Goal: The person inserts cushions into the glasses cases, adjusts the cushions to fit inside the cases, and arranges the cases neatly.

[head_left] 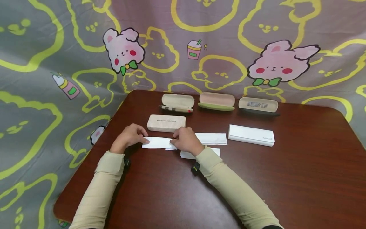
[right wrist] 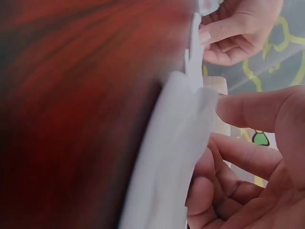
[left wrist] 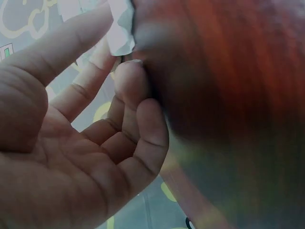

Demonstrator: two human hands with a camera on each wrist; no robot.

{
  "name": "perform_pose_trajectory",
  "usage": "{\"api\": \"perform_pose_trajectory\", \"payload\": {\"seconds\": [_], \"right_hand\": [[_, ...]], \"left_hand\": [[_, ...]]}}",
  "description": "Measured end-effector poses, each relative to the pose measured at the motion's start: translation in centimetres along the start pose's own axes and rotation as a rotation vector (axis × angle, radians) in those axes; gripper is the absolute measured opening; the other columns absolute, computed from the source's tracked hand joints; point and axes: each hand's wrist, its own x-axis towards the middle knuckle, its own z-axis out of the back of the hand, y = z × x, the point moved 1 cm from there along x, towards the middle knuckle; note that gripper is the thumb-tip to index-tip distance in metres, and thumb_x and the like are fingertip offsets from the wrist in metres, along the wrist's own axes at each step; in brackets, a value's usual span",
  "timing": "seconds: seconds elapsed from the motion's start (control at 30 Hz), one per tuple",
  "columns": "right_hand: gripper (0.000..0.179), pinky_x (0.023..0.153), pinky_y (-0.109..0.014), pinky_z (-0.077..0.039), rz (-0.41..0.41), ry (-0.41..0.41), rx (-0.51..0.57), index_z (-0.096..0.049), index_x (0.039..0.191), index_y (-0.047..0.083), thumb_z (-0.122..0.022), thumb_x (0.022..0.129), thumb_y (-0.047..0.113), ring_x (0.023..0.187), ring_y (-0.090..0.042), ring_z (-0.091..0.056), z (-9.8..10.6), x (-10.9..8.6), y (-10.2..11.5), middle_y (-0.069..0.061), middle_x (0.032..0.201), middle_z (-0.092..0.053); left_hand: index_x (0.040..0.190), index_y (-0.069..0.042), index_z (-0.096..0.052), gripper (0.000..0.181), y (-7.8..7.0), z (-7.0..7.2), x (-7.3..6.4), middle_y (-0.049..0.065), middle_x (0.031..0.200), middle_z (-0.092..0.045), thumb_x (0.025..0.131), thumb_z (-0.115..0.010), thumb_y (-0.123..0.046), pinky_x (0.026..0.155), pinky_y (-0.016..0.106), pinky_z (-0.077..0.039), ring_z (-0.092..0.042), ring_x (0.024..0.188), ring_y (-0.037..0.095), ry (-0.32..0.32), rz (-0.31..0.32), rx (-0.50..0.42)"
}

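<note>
A white strip of folded cloth (head_left: 156, 142) lies low over the table in front of the cream glasses case (head_left: 167, 123). My left hand (head_left: 130, 138) pinches its left end between thumb and fingers. At the other end, my right hand (head_left: 187, 140) pinches it the same way. In the left wrist view the thumb and index finger meet on the white edge (left wrist: 122, 28), with the other fingers curled below. Beyond the right hand lie two more folded white cloths (head_left: 213, 139), the nearer one (head_left: 213, 151) partly hidden by the wrist.
Three glasses cases stand with lids raised along the back: a checked one (head_left: 178, 101), a green one (head_left: 216, 101) and a dark one (head_left: 258, 106). A long white case (head_left: 251, 135) lies closed at the right. A cartoon-print curtain (head_left: 183, 73) hangs behind the brown table (head_left: 160, 197).
</note>
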Motion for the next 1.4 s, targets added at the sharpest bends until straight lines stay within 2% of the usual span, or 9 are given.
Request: {"api": "perform_pose_trajectory", "payload": {"seconds": [0.07, 0.23, 0.5, 0.67, 0.8, 0.97, 1.17, 1.23, 1.4], "right_hand": [[0.027, 0.056, -0.027, -0.043, -0.005, 0.021, -0.025, -0.065, 0.06, 0.013, -0.079, 0.084, 0.016, 0.058, -0.01, -0.049, -0.1, 0.0, 0.0, 0.007, 0.058, -0.053], [0.01, 0.071, -0.035, -0.053, -0.056, 0.021, -0.037, -0.072, 0.074, 0.013, -0.082, 0.077, 0.011, 0.077, -0.019, -0.063, -0.2, 0.0, 0.0, 0.002, 0.079, -0.068], [0.011, 0.069, -0.033, -0.049, -0.052, -0.037, -0.018, -0.068, 0.069, 0.015, -0.077, 0.071, 0.009, 0.074, -0.02, -0.059, 0.0, -0.3, -0.1, 0.005, 0.069, -0.06], [0.013, 0.066, -0.031, -0.049, -0.111, -0.042, 0.114, -0.069, 0.075, 0.016, -0.082, 0.075, 0.012, 0.069, -0.016, -0.059, 0.1, -0.5, -0.4, 0.007, 0.071, -0.063], [0.014, 0.067, -0.029, -0.05, -0.164, -0.046, 0.249, -0.074, 0.084, 0.013, -0.084, 0.075, 0.012, 0.07, -0.013, -0.06, 0.4, -0.6, -0.5, 0.005, 0.074, -0.065], [0.014, 0.063, -0.027, -0.047, -0.226, -0.031, 0.389, -0.076, 0.09, 0.01, -0.083, 0.078, 0.01, 0.068, -0.012, -0.058, 0.9, -0.7, -0.5, 0.003, 0.074, -0.065], [0.013, 0.054, -0.025, -0.045, -0.295, -0.05, 0.62, -0.075, 0.094, 0.003, -0.077, 0.081, 0.002, 0.058, -0.013, -0.056, 1.7, -0.5, -0.8, -0.002, 0.068, -0.06], [0.012, 0.053, -0.025, -0.045, -0.295, -0.068, 0.657, -0.074, 0.095, 0.001, -0.076, 0.083, 0.001, 0.056, -0.013, -0.056, 2.1, -0.4, -0.8, -0.003, 0.068, -0.06], [0.011, 0.056, -0.026, -0.048, -0.265, -0.129, 0.665, -0.075, 0.095, 0.0, -0.076, 0.084, 0.0, 0.061, -0.013, -0.055, 3.4, 0.1, -1.2, -0.005, 0.074, -0.061]], "left_hand": [[0.088, -0.003, -0.074, 0.02, 0.0, -0.1, 0.0, 0.008, 0.078, -0.059, 0.078, -0.088, -0.012, 0.067, 0.035, -0.043, -0.053, 0.076, 0.024, -0.003, 0.001, 0.005], [0.083, -0.004, -0.072, 0.015, -0.2, -0.2, -0.3, 0.009, 0.08, -0.062, 0.08, -0.085, -0.011, 0.067, 0.036, -0.044, -0.053, 0.076, 0.026, 0.002, -0.014, -0.036], [0.083, 0.0, -0.067, 0.014, 0.4, -0.3, -0.2, 0.007, 0.076, -0.061, 0.081, -0.081, -0.004, 0.065, 0.034, -0.046, -0.054, 0.071, 0.023, 0.023, -0.111, -0.219], [0.093, 0.006, -0.066, 0.015, 0.7, -0.3, -0.3, 0.007, 0.076, -0.063, 0.085, -0.077, -0.002, 0.065, 0.033, -0.05, -0.057, 0.071, 0.021, 0.059, -0.086, -0.312], [0.107, 0.009, -0.07, 0.024, 0.8, -0.2, -0.4, 0.007, 0.084, -0.068, 0.087, -0.074, -0.003, 0.068, 0.032, -0.052, -0.06, 0.075, 0.021, 0.063, -0.054, -0.334], [0.104, 0.011, -0.072, 0.022, 0.7, 0.2, -0.5, 0.008, 0.086, -0.069, 0.087, -0.074, -0.003, 0.068, 0.031, -0.054, -0.061, 0.075, 0.021, 0.044, -0.066, -0.345], [0.11, 0.016, -0.066, 0.026, 0.3, 0.8, -0.3, 0.013, 0.097, -0.068, 0.091, -0.07, -0.002, 0.071, 0.031, -0.057, -0.064, 0.078, 0.019, 0.051, -0.085, -0.462], [0.113, 0.017, -0.064, 0.029, -0.1, 1.1, -0.1, 0.015, 0.099, -0.067, 0.091, -0.069, -0.001, 0.071, 0.03, -0.057, -0.065, 0.078, 0.019, 0.055, -0.08, -0.496], [0.12, 0.019, -0.06, 0.035, -1.7, 1.9, 0.9, 0.017, 0.098, -0.067, 0.092, -0.068, -0.001, 0.068, 0.029, -0.057, -0.063, 0.071, 0.017, 0.047, -0.065, -0.521]]}}
